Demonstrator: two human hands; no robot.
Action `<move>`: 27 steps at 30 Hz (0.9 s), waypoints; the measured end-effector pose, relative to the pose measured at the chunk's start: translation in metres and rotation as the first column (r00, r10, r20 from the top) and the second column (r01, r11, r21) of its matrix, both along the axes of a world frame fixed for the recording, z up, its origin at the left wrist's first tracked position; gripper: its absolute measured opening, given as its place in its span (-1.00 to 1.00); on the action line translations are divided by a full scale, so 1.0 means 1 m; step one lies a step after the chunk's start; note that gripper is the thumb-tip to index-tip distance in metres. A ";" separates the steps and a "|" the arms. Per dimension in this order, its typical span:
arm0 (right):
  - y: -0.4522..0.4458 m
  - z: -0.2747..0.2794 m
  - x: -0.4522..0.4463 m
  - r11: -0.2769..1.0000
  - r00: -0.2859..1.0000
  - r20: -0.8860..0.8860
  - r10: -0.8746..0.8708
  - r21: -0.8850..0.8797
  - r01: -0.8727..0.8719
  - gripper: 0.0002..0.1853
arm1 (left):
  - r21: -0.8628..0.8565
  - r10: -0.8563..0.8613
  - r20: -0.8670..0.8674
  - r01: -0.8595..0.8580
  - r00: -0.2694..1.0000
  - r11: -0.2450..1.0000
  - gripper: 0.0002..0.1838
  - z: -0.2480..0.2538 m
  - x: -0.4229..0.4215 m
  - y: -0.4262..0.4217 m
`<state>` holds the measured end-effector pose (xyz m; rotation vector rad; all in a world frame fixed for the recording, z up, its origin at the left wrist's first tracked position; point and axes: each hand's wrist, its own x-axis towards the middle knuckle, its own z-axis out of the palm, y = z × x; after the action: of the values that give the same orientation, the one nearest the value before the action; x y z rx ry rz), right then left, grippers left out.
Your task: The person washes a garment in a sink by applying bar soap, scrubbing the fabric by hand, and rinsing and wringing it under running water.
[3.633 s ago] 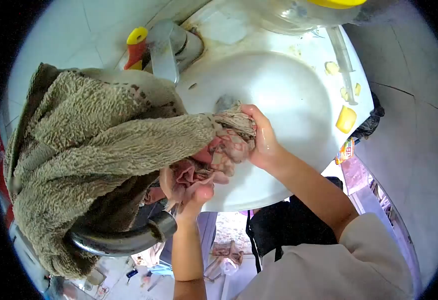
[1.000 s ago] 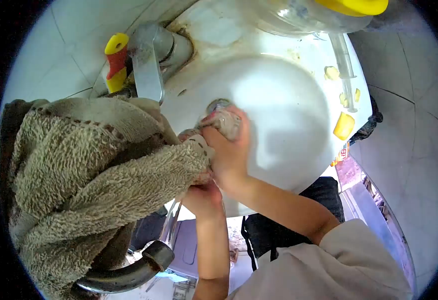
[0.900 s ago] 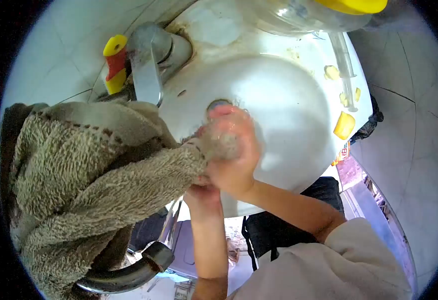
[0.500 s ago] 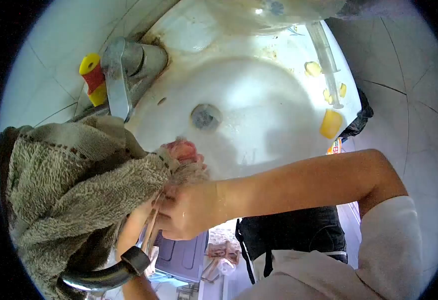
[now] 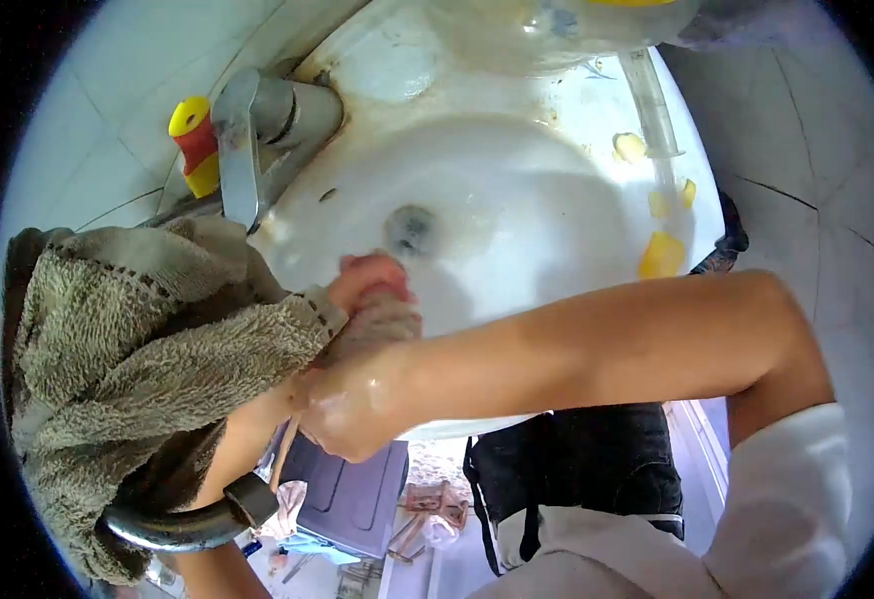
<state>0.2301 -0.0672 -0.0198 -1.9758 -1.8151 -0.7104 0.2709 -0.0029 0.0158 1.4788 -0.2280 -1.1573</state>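
Note:
My right hand (image 5: 345,411) reaches in from the right, wet and shiny, its fingers closed around my left hand near the wrist. My left hand (image 5: 369,285) extends past it over the basin, with reddish fingertips. A blurred greyish patch covers its middle, and I cannot make out whether it holds anything. A thin stream of water (image 5: 283,454) runs between the hands and the dark end of a curved metal spout (image 5: 182,531). The white sink (image 5: 517,230) with its round drain (image 5: 410,232) lies beyond.
A grey-green towel (image 5: 157,349) hangs at the left, partly hiding my left arm. Beside the metal faucet (image 5: 287,115) is a red and yellow object (image 5: 194,147). On the sink's right rim lie a clear syringe-like tube (image 5: 649,105) and yellow pieces (image 5: 662,256). Below stands a purple-grey box (image 5: 347,494).
My right hand has shifted slightly left and down along my left hand. The view has also moved a little; the towel and spout stay in place.

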 end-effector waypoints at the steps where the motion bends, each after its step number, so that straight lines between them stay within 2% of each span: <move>1: -0.004 0.001 0.005 0.999 1.000 0.009 -0.028 0.021 0.027 -0.76 | -0.011 0.033 -0.015 -0.033 0.999 0.999 -0.70 0.001 -0.001 0.000; 4: -0.022 0.009 0.015 0.967 0.980 -0.144 -0.135 0.198 0.162 -0.77 | -0.068 0.226 -0.139 -0.237 0.964 0.969 -0.71 0.000 -0.005 0.003; 5: -0.036 0.015 0.015 0.914 0.939 -0.291 -0.184 0.300 0.272 -0.79 | -0.096 0.322 -0.213 -0.348 0.922 0.933 -0.72 -0.002 -0.009 0.002; 7: -0.049 0.015 0.011 0.799 0.827 -0.541 -0.152 0.426 0.425 -0.83 | -0.130 0.481 -0.356 -0.552 0.802 0.824 -0.72 -0.009 -0.014 0.001; 8: -0.051 0.011 0.007 0.795 0.824 -0.546 -0.153 0.427 0.430 -0.83 | -0.138 0.542 -0.426 -0.644 0.724 0.752 -0.73 -0.012 -0.018 0.001; 10: -0.060 -0.001 0.000 0.712 0.815 -0.568 -0.115 0.525 0.467 -0.84 | -0.152 0.586 -0.527 -0.747 0.615 0.648 -0.73 -0.017 -0.022 0.000; 12: -0.069 -0.004 -0.009 0.729 0.778 -0.623 -0.077 0.498 0.470 -0.89 | -0.155 0.578 -0.605 -0.793 0.548 0.589 -0.74 -0.019 -0.024 -0.001; 15: -0.076 -0.008 -0.023 0.715 0.845 -0.531 -0.058 0.569 0.406 -0.90 | -0.155 0.529 -0.695 -0.819 0.487 0.552 -0.75 -0.019 -0.027 -0.003; 18: -0.082 -0.012 -0.035 0.684 0.838 -0.542 -0.056 0.591 0.428 -0.90 | -0.162 0.518 -0.714 -0.831 0.471 0.532 -0.75 -0.017 -0.034 0.002; 20: -0.085 -0.018 -0.041 0.653 0.816 -0.577 -0.038 0.603 0.457 -0.87 | -0.211 0.732 -0.391 -0.828 0.559 0.520 -0.70 -0.020 -0.044 0.009; 21: -0.087 -0.025 -0.042 0.578 0.755 -0.656 -0.017 0.610 0.542 -0.77 | -0.357 0.675 -0.464 -0.818 0.574 0.451 -0.58 -0.026 -0.047 0.017; 22: -0.088 -0.029 -0.043 0.500 0.687 -0.726 0.015 0.601 0.624 -0.66 | -0.354 0.677 -0.462 -0.819 0.572 0.451 -0.58 -0.022 -0.050 0.019; 24: -0.087 -0.033 -0.047 0.392 0.431 -0.890 0.152 0.454 0.800 -0.41 | -0.318 0.808 -0.308 -0.855 0.502 0.410 -0.42 -0.015 -0.060 0.028; 26: -0.089 -0.028 -0.041 0.311 0.119 -0.936 0.332 0.228 0.923 -0.39 | -0.296 0.874 -0.166 -0.869 0.456 0.397 -0.33 -0.014 -0.070 0.037; 27: -0.086 -0.031 -0.039 0.311 0.118 -0.936 0.332 0.227 0.923 -0.39 | -0.381 0.839 -0.181 -0.823 0.514 0.422 -0.31 -0.015 -0.074 0.039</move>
<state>0.1906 -0.1537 -0.0505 -1.3198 0.1873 -0.2074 0.1967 0.0365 0.0011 0.9735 0.2347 -0.2030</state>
